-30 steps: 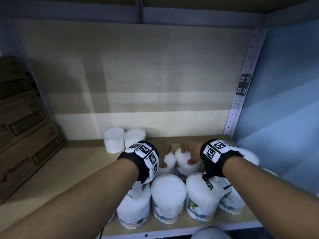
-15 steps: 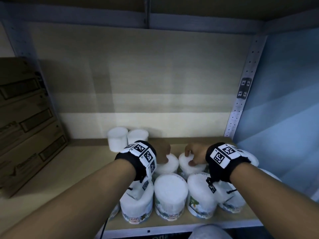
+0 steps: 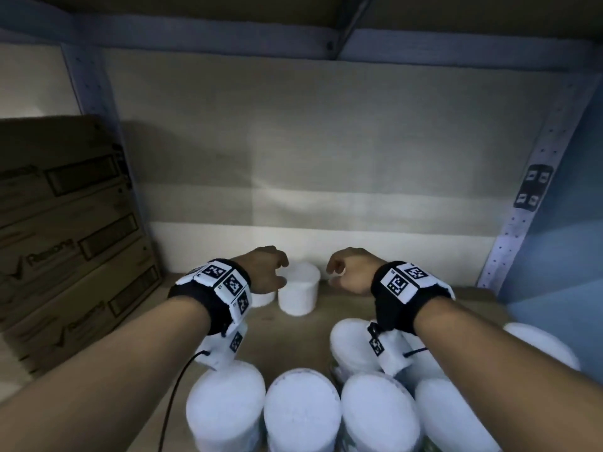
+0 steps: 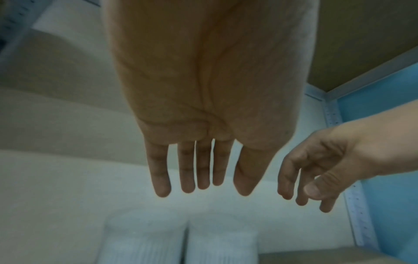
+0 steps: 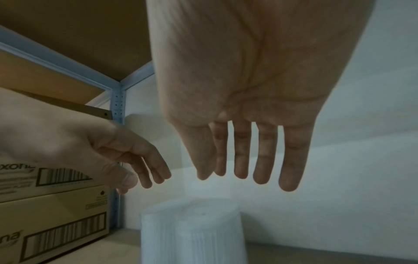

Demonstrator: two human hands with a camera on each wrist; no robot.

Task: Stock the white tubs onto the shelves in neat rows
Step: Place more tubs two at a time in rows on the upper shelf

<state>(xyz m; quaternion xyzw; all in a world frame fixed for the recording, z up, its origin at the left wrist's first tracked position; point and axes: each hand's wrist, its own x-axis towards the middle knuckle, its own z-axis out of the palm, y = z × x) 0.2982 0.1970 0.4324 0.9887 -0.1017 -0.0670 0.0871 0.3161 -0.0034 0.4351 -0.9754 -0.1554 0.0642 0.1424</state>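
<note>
Both the left hand and the right hand hang empty with fingers slack above two white tubs at the shelf's back wall; more tubs crowd the front edge. A hidden third is possible. Best to lower squarely and nudge them flush.

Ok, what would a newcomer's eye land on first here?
Probably the two bare hands, left hand and right hand, hanging open and empty over the pair of white tubs at the back wall. Next, the crowd of white tubs along the shelf's front edge, then the stacked cardboard boxes on the left.
</note>
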